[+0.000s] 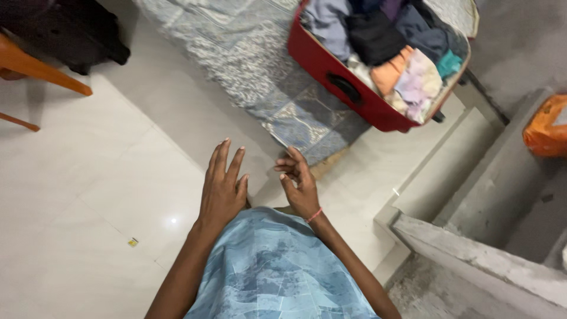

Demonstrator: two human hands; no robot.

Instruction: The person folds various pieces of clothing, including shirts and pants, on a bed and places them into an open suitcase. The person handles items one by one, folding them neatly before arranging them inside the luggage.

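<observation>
Both hands hover empty over the white tiled floor [88, 195]: the left hand [223, 188] flat with fingers spread, the right hand [301, 186] with a loose, half-curled grip. The red suitcase [331, 68] of folded clothes lies well ahead on a patterned mat [254, 65].

There were two bare hands, one red suitcase [354, 88], one patterned mattress [254, 65] and one orange bag [546, 127].

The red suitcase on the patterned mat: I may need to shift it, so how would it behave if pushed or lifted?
The red suitcase lies open and heaped with folded clothes, so it is probably heavy for its size. Lifted, the loose top layers would likely slide out. Pushed, it may drag and bunch the patterned mat rather than glide.
</observation>
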